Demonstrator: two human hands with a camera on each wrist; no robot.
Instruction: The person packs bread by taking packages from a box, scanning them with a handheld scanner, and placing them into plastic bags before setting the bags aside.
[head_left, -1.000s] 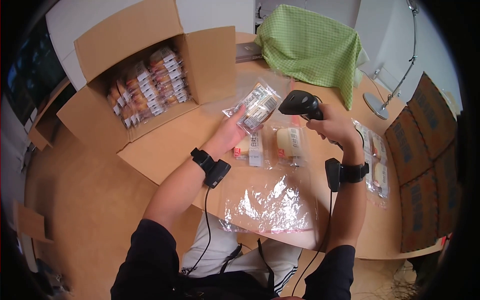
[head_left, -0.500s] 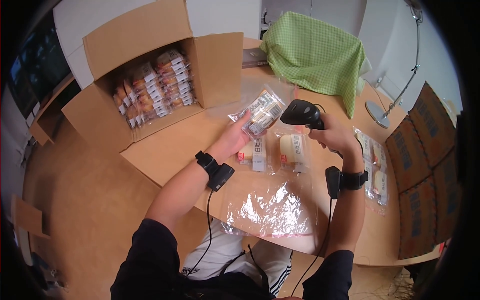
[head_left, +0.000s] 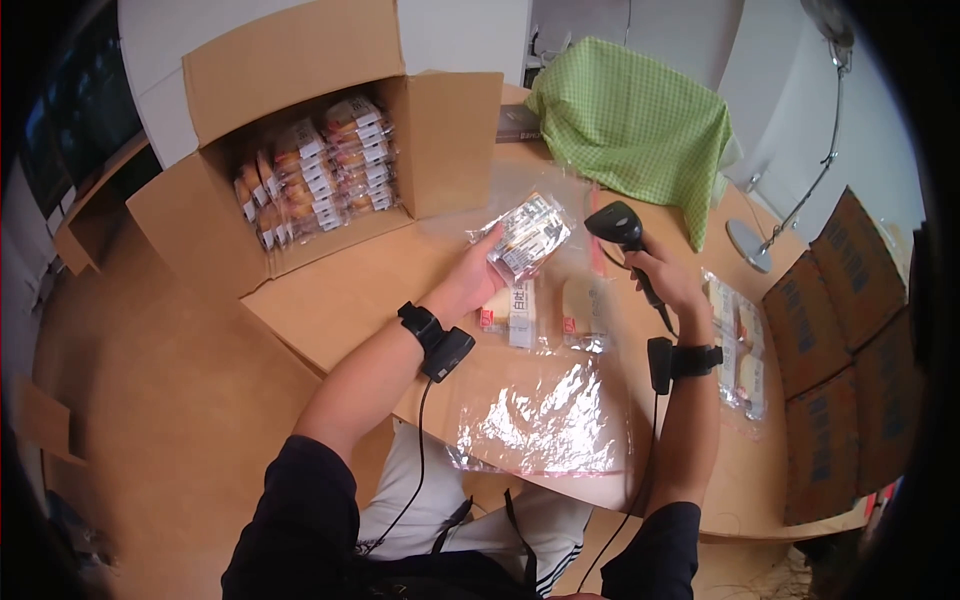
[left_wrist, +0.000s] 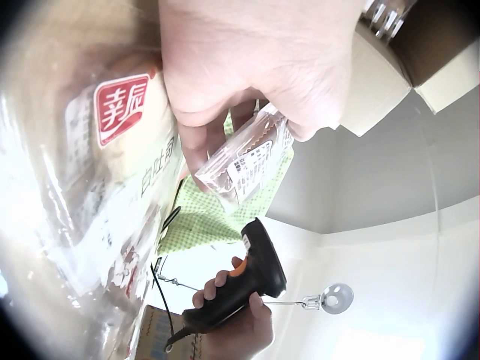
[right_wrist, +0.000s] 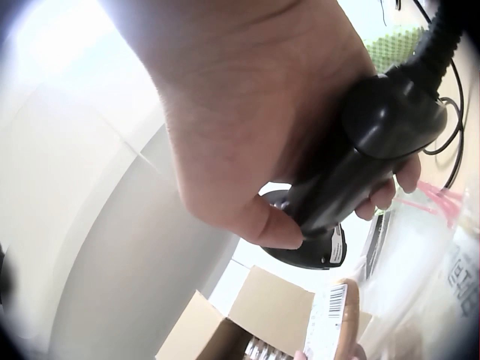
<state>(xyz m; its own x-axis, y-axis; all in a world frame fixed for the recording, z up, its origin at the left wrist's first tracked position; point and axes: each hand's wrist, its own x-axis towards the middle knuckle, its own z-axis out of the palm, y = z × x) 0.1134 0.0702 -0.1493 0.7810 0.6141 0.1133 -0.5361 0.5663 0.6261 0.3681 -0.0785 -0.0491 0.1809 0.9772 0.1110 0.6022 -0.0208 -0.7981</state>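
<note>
My left hand (head_left: 468,283) grips a clear-wrapped bread packet (head_left: 533,238) with printed labels, raised over the table. A black barcode scanner (head_left: 614,222) is in my right hand (head_left: 668,275), its head a short gap to the right of the packet. In the left wrist view an orange trigger (left_wrist: 238,268) shows under the right fingers. The right wrist view shows a barcode label (right_wrist: 337,301) on the packet. Below the hands, two packs of white bread (head_left: 508,308) lie at the far part of a clear plastic bag (head_left: 545,415) spread on the table.
An open carton (head_left: 450,150) at the back left holds several stacked bread packets (head_left: 315,175). Another clear bag with bread packs (head_left: 738,340) lies at right. Folded brown cardboard (head_left: 825,370) stands beyond it. A green checked cloth (head_left: 630,120) and a lamp base (head_left: 748,243) are behind.
The scanner has drawn away rightward from the packet, and its handle now slants down more visibly. The packet stays in the left hand, turned slightly. The head view has shifted a little.
</note>
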